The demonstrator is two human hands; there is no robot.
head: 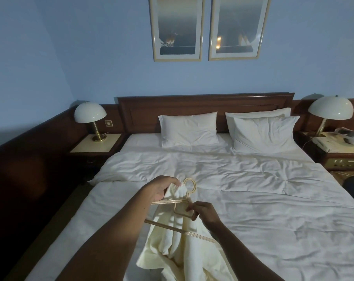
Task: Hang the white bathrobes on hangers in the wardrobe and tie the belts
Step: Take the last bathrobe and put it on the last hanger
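Observation:
A cream-white bathrobe (pixel 179 242) hangs bunched over the foot half of the bed, draped through a pale wooden hanger (pixel 189 185) with a ring-shaped top. My left hand (pixel 160 189) pinches a fold of the robe's upper edge beside the hanger's ring. Just below it, my right hand (pixel 202 212) grips the hanger's inner frame under the neck. The hanger's lower bar (pixel 178 230) runs slantwise across the cloth. No belt or wardrobe is visible.
The bed (pixel 263 199) has a rumpled white duvet and three pillows (pixel 189 128) at a dark wooden headboard. Nightstands with dome lamps (pixel 90 114) stand at both sides; the right one carries a telephone (pixel 324 141). Dark wood panelling lines the left wall.

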